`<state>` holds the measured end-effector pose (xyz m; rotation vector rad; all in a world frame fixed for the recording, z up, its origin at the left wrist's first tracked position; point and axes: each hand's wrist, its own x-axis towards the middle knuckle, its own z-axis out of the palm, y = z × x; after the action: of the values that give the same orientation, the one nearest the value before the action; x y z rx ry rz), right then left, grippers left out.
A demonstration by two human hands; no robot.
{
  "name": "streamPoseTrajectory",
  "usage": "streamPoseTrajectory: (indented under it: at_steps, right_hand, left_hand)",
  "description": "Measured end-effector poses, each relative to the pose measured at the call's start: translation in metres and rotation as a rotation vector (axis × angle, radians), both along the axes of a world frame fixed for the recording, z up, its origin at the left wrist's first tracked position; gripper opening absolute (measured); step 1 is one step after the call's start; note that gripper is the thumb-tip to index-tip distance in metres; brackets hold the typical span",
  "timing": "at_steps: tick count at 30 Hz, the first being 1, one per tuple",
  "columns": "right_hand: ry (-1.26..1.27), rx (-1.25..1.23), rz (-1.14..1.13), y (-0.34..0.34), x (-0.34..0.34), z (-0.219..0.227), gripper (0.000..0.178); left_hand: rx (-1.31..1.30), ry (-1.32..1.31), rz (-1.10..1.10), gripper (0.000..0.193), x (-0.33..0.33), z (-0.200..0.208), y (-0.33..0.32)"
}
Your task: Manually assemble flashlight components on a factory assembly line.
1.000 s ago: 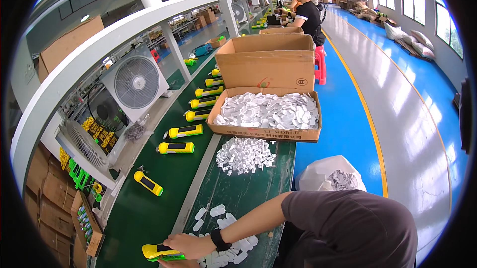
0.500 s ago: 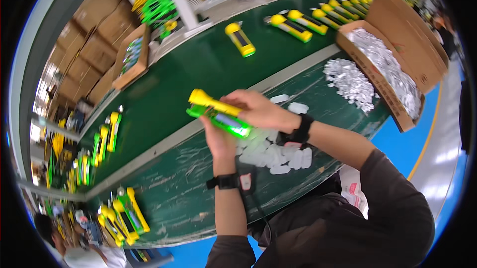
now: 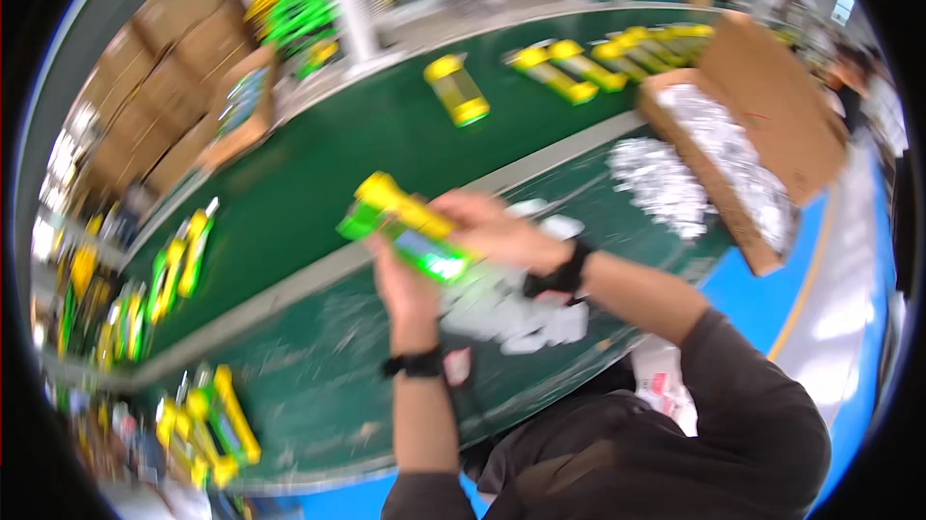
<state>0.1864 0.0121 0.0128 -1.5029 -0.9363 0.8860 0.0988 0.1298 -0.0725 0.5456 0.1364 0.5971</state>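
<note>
The green-and-yellow flashlight [image 3: 410, 242] shows a glow unseen a second ago, so, despite blur, it's probably lit; left hand [image 3: 405, 287] and right hand [image 3: 497, 232] both grip it.

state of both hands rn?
Left hand: closed, holding the yellow-and-green unit by its green side.
Right hand: closed, holding the same unit by its yellow side; exact finger placement too blurred to tell.

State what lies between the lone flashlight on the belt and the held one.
The head view shows only green belt between the lone flashlight and the held yellow-and-green flashlight.
</note>
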Motion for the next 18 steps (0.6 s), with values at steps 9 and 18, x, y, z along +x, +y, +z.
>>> streamPoseTrajectory:
  at_steps: [9,18]
  right_hand:
    - [-0.269,0.277,-0.107,0.015,-0.019,-0.046,0.021]
    - [-0.55,0.167,-0.063,0.009,-0.032,-0.03,0.035]
  left_hand:
    - [0.324,0.23,0.164,0.045,-0.015,0.004,-0.006]
    - [0.086,0.233,0.016,0.034,-0.007,-0.018,0.022]
